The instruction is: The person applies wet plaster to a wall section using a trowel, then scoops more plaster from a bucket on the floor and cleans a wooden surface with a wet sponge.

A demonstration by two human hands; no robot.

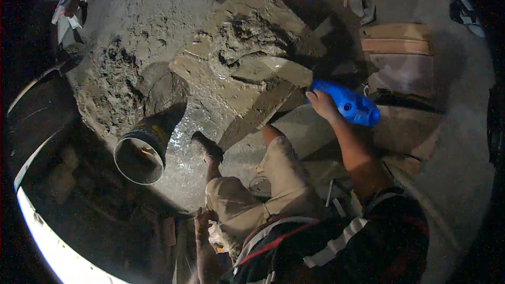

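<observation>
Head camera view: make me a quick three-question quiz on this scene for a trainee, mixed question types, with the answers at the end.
1. Multiple choice: what touches the blue container?
A) the left hand
B) the right hand
C) both hands

2. True or false: the bucket is left of the blue container in the picture.

3. Fill the gap: the left hand is beside the person's left ___.

Key: 1) B. 2) True. 3) leg.
</observation>
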